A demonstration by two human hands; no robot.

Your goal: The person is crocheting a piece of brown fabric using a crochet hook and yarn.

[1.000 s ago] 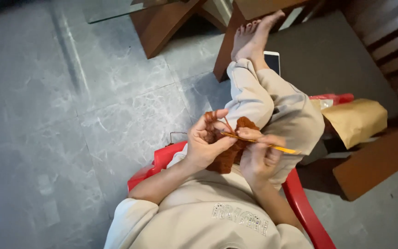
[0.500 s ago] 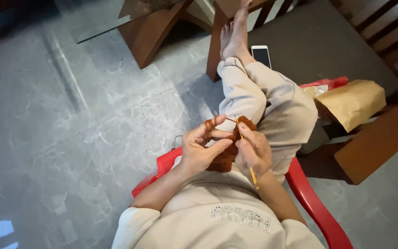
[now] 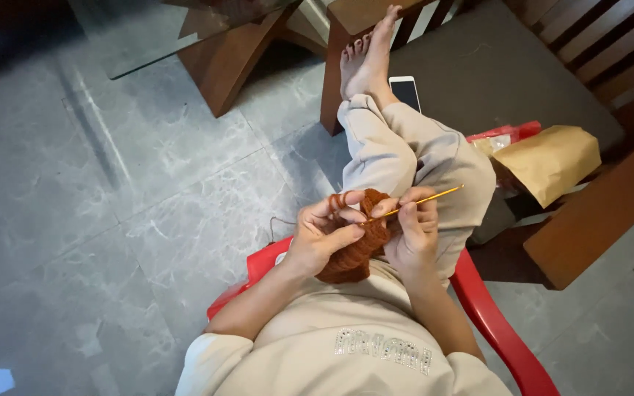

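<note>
The left hand (image 3: pixel 322 236) pinches the upper edge of a rust-brown crocheted piece (image 3: pixel 355 249) between thumb and fingers, with a strand of the same yarn (image 3: pixel 337 199) looped over its raised forefinger. The right hand (image 3: pixel 412 233) is closed around a yellow crochet hook (image 3: pixel 421 199), thumb and forefinger gripping the shaft; the far end points up and to the right over the knee, while the hooked tip is buried in the stitches and cannot be made out. The crocheted piece sits in the person's lap, between the two hands and against the cream sweatshirt (image 3: pixel 346 345), its lower part hidden behind the left palm (how far the work extends cannot be told). A thin thread (image 3: pixel 273 227) trails off left of the left hand toward the floor, and its ball is out of sight. The person sits in a red plastic chair (image 3: pixel 493 323), mostly covered by the body and cut off at the bottom edge. The legs in beige trousers (image 3: pixel 405 147) stretch out, with bare feet (image 3: pixel 367 55) resting on a wooden frame. A white smartphone (image 3: pixel 405 92), partly hidden by the leg, lies on a grey cushion (image 3: pixel 493 66). Beside the knee lies a brown paper bag (image 3: pixel 552 161) over a red packet (image 3: pixel 504 133), contents unclear. A glass-topped table (image 3: pixel 185 37) is cut off at the top edge.
</note>
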